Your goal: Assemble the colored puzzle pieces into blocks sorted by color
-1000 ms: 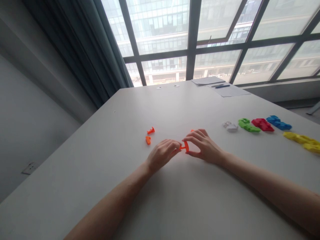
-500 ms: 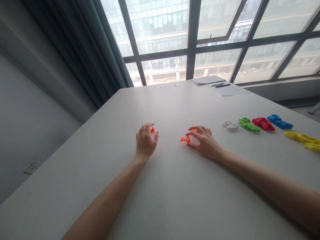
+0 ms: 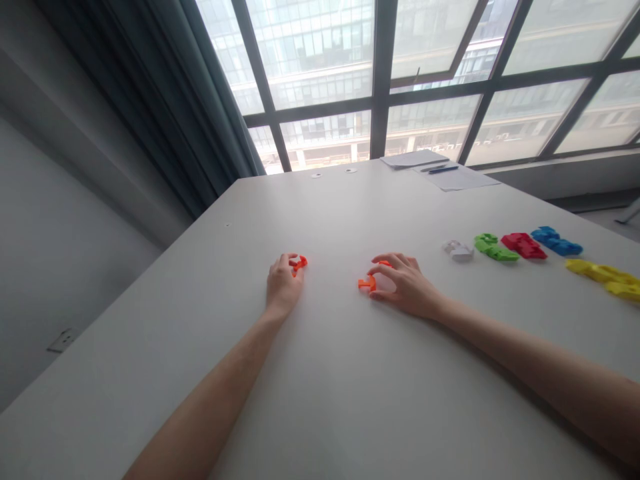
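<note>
My left hand (image 3: 284, 288) is near the middle of the white table, its fingers closed around a small orange plastic piece (image 3: 301, 263). Part of that piece pokes out past the fingertips. To the right, my right hand (image 3: 406, 285) rests low over the table with thumb and index finger curved about another orange plastic piece (image 3: 367, 285), which has a T-shaped end facing left. A further bit of orange plastic (image 3: 385, 263) shows between the fingers of this hand; whether it belongs to the same piece I cannot tell. A gap of bare tabletop separates the hands.
Right of my right hand lie plastic pieces grouped by colour: clear or white (image 3: 459, 250), green (image 3: 496, 248), red (image 3: 524, 245), blue (image 3: 557, 241) and yellow (image 3: 605, 277). Paper sheets (image 3: 470, 179) and pens (image 3: 443, 169) are at the far edge, by the window.
My left hand has shifted slightly left and turned, so more of its orange piece shows. The right hand stays almost in place around its piece.
</note>
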Available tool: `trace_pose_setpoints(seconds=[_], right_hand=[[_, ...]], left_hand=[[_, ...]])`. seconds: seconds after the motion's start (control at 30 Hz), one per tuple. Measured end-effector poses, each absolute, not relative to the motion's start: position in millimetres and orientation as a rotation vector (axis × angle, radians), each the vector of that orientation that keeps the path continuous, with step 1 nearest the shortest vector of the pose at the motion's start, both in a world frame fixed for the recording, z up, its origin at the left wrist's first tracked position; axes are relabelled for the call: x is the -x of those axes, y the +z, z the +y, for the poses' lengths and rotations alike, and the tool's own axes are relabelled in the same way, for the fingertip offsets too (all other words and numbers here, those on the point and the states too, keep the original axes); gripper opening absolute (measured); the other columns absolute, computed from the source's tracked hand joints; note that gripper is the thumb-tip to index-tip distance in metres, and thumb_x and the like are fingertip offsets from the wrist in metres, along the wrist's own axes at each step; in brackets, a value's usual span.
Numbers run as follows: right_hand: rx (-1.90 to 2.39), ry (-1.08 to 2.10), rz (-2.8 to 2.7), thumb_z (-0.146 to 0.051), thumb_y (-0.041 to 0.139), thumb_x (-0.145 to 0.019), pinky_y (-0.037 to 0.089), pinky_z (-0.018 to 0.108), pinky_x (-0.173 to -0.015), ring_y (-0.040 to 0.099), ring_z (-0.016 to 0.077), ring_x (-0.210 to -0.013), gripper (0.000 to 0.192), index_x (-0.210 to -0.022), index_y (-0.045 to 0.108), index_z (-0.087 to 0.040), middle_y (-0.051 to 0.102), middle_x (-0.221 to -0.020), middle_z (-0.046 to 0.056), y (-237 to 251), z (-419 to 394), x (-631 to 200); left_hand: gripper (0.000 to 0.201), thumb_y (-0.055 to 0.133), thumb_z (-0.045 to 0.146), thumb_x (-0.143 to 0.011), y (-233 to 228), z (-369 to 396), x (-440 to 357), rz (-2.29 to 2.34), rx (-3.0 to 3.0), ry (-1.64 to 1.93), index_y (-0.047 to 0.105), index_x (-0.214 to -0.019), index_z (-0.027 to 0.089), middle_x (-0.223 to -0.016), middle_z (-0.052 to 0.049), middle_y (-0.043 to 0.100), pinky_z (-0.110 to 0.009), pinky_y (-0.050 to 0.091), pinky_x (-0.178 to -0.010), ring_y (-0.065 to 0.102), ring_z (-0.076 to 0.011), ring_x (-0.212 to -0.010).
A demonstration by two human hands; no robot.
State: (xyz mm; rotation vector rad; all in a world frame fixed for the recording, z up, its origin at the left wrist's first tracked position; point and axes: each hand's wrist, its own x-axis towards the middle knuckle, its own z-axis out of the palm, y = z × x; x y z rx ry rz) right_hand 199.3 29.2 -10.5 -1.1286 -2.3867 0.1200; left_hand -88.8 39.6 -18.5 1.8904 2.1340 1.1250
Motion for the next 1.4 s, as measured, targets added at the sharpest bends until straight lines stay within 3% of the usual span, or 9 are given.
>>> trace_pose_setpoints(seconds=[0.23, 0.43, 0.63, 0.9, 1.17, 1.4], right_hand=[[1.106, 0.119, -2.362, -0.048, 0.055, -0.090, 0.035, 0.047, -0.097, 0.050, 0.0274, -0.119, 0.031, -0.110, 0.061, -0.026, 0.059, -0.124, 0.011, -11, 29, -200], [1.010, 0.100, -2.310, -0.045, 0.053, -0.092, 0.036, 0.043, -0.096, 0.053, 0.0251, -0.115, 0.029, -0.113, 0.059, -0.025, 0.062, -0.119, 0.010, -7, 26, -201], [0.786, 0.040, -2.315, -0.039, 0.054, -0.093, 0.035, 0.042, -0.098, 0.059, 0.0226, -0.105, 0.031, -0.120, 0.054, -0.024, 0.067, -0.110, 0.009, 3, 21, -197], [0.659, -0.014, -2.362, -0.033, 0.056, -0.093, 0.035, 0.040, -0.097, 0.060, 0.0200, -0.103, 0.018, -0.108, 0.060, -0.025, 0.070, -0.103, 0.005, 4, 21, -198], [0.648, 0.026, -2.369, -0.031, 0.056, -0.092, 0.035, 0.041, -0.096, 0.060, 0.0196, -0.099, 0.015, -0.104, 0.060, -0.025, 0.069, -0.101, 0.005, 5, 19, -197], [0.693, 0.039, -2.354, -0.031, 0.053, -0.093, 0.036, 0.041, -0.094, 0.061, 0.0194, -0.097, 0.016, -0.106, 0.061, -0.025, 0.068, -0.100, 0.005, 8, 18, -198]], left_hand=[[0.025, 0.063, 0.017, -0.083, -15, 35, 85, 2.047, -1.909, 1.245, 0.060, -0.108, 0.019, -0.085, -0.004, 0.068, -0.033, 0.052, -0.075, 0.064, -0.0197, -0.081], [0.022, 0.057, 0.017, -0.090, -11, 21, 66, 1.732, -2.241, 1.447, 0.055, -0.112, 0.020, -0.092, -0.005, 0.067, -0.034, 0.052, -0.083, 0.065, -0.0178, -0.087], [0.029, 0.055, 0.020, -0.094, -7, -7, 32, 1.347, -2.322, 1.292, 0.050, -0.122, 0.024, -0.097, -0.002, 0.067, -0.031, 0.053, -0.085, 0.067, -0.0151, -0.091], [0.029, 0.057, 0.023, -0.093, -5, -15, 24, 1.096, -2.186, 1.214, 0.051, -0.121, 0.024, -0.094, -0.001, 0.069, -0.026, 0.054, -0.082, 0.069, -0.0127, -0.087], [0.031, 0.058, 0.025, -0.092, -2, -17, 22, 1.051, -2.171, 1.153, 0.050, -0.122, 0.024, -0.093, -0.001, 0.071, -0.027, 0.055, -0.083, 0.069, -0.0135, -0.089], [0.029, 0.061, 0.033, -0.090, -5, -13, 24, 1.095, -2.384, 1.179, 0.055, -0.116, 0.022, -0.102, -0.006, 0.070, -0.034, 0.053, -0.086, 0.068, -0.0179, -0.094]])
